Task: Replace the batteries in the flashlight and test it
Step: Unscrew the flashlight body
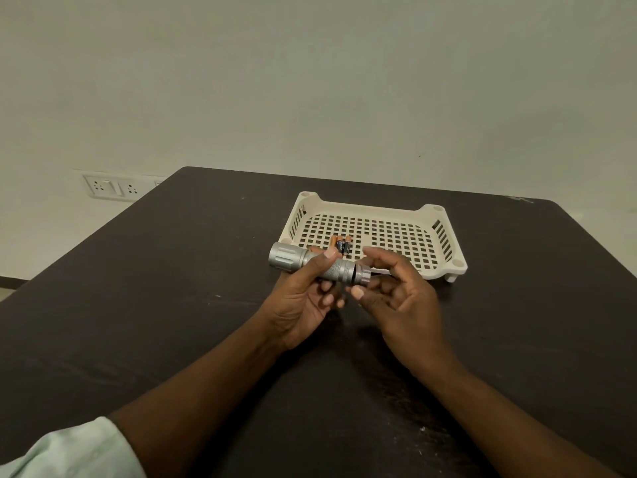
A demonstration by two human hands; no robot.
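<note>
A silver flashlight (289, 259) lies level above the table, its wide head pointing left. My left hand (303, 305) is wrapped around its knurled body from below. The tail cap (362, 273) sits at the body's right end with a dark gap between the two. My right hand (396, 294) has its thumb under the cap and its fingers curved above it, touching it lightly. Two black and copper batteries (343, 246) lie in the white basket (444, 232), just behind the flashlight.
The perforated white basket stands on the dark table (155, 305) near the middle. A wall socket plate (110, 188) is at the left, beyond the table edge. A pale sleeve (69, 453) shows at the lower left.
</note>
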